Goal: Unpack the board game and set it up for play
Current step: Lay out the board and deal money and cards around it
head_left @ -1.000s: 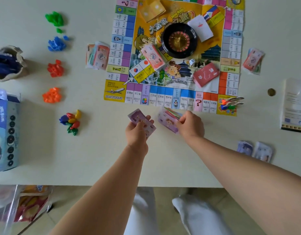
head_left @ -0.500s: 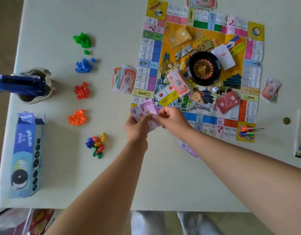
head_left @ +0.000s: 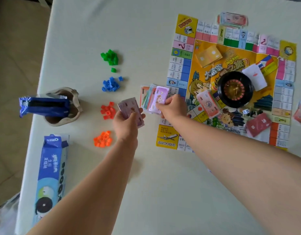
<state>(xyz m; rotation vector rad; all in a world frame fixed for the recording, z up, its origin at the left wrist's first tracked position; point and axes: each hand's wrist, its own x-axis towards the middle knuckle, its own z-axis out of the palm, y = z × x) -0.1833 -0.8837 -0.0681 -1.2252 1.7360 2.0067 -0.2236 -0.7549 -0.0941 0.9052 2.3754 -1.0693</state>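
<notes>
The left grip (head_left: 127, 122) is curled round a fanned stack of purple paper banknotes (head_left: 129, 106), just beside the small red plastic houses (head_left: 108, 110). The right grip (head_left: 171, 107) pinches a single purple banknote (head_left: 160, 94) over a mixed pile of paper money (head_left: 146, 97). That pile lies against the left edge of the colourful paper game board (head_left: 166, 136). The board is spread flat on the pale bench (head_left: 146, 31), with a black roulette wheel (head_left: 235, 89) at its centre.
</notes>
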